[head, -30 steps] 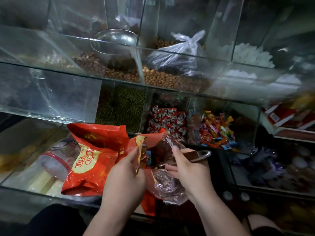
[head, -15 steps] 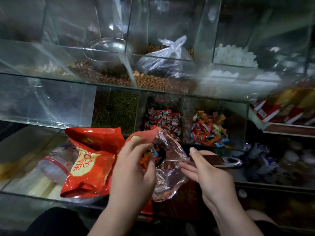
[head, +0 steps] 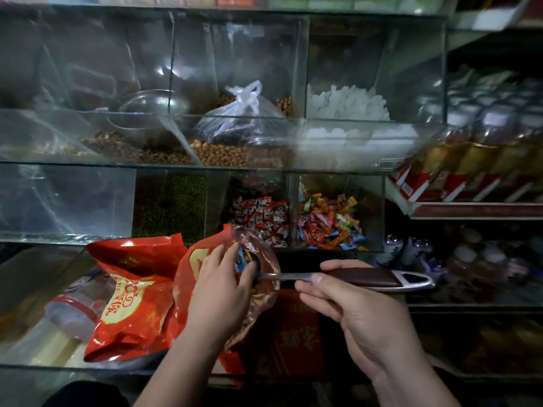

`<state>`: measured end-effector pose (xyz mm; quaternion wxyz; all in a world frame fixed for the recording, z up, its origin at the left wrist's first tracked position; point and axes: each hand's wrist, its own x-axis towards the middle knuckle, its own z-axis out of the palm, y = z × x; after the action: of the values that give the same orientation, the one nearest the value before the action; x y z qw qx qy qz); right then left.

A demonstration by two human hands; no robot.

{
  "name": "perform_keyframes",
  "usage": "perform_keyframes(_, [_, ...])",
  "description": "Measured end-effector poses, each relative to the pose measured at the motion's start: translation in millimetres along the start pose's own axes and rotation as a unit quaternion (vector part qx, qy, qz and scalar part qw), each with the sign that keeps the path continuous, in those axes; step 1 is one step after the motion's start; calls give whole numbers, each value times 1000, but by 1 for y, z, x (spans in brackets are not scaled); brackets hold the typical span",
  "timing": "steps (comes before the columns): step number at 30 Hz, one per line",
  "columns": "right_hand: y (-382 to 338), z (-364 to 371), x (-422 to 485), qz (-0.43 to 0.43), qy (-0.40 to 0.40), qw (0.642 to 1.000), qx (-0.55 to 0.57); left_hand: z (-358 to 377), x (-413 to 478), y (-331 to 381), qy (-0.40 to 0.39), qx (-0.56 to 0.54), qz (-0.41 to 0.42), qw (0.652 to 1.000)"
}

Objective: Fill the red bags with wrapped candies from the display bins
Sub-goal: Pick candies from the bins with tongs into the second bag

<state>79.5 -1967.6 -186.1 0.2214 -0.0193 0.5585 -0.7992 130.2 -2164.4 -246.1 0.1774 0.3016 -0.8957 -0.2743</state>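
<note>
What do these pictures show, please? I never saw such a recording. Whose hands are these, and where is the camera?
There is no machine here: a person works with bare hands. Every picture comes from one camera worn on the head, looking forward and down. The left hand holds open a red bag. The right hand grips a spoon, whose bowl is inside the bag's mouth. A second bag lies to its left. Behind stand glass bins with red-white candies and mixed candies.
</note>
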Motion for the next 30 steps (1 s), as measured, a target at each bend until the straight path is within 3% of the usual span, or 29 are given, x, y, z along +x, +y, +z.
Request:
perform_keyframes(7, [-11, -1, -15, -34, -31, 999, 7, -4, -6, 13, 77, 27, 63, 995])
perform_keyframes(13, [-37, -14, -19, -103, -12, 994, 45, -8, 16, 53, 95, 23, 151, 984])
perform_keyframes(17, [-55, -29, -11, -164, 38, 983, 75, 5, 54, 96, 60, 34, 238, 969])
perform_keyframes(21, [-56, -46, 13, -190, 102, 972, 96, 39, 93, 124, -42, 48, 283, 957])
perform_keyframes(26, [-32, -58, 52, -232, 147, 961, 34, 83, 120, 130, -175, 5, 216, 961])
perform_keyframes(30, [-10, -61, 79, -261, 137, 930, -219, 101, 123, 129, -189, -34, 95, 977])
